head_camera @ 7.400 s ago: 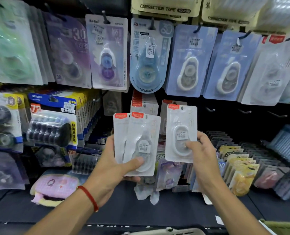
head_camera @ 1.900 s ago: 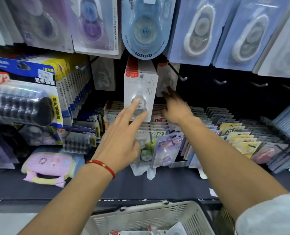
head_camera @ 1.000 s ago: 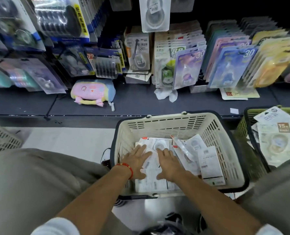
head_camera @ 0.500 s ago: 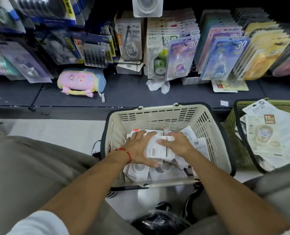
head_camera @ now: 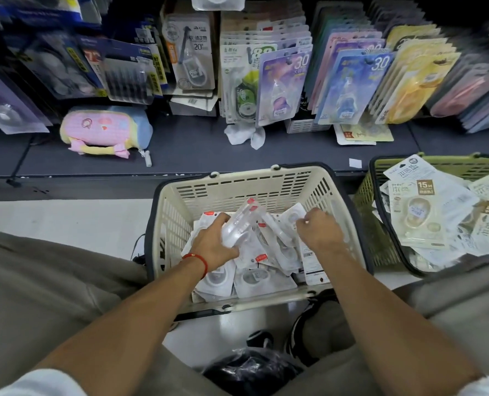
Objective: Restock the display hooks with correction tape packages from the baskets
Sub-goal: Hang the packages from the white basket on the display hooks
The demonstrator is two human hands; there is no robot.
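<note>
A cream basket point(head_camera: 237, 185) on the floor in front of me holds several white correction tape packages point(head_camera: 259, 277) with red tabs. My left hand point(head_camera: 213, 242), a red string at its wrist, grips a small stack of these packages point(head_camera: 239, 224) tilted up out of the pile. Over the basket's right side, my right hand point(head_camera: 317, 230) pinches the corner of another white package point(head_camera: 293, 214). The hooks are above the view; only the bottom of one hanging white package point(head_camera: 217, 2) shows at the top edge.
A green basket point(head_camera: 377, 201) at the right holds beige 15M tape packages. The dark shelf point(head_camera: 180, 155) carries a pink pouch point(head_camera: 103, 132) and rows of standing carded tapes point(head_camera: 283, 81). My knees flank the cream basket, with a black bag point(head_camera: 252, 370) at my feet.
Both hands dropped from the hooks into the cream basket. Since half a second ago my left hand has gathered and lifted a stack, and my right hand has shifted right onto another package.
</note>
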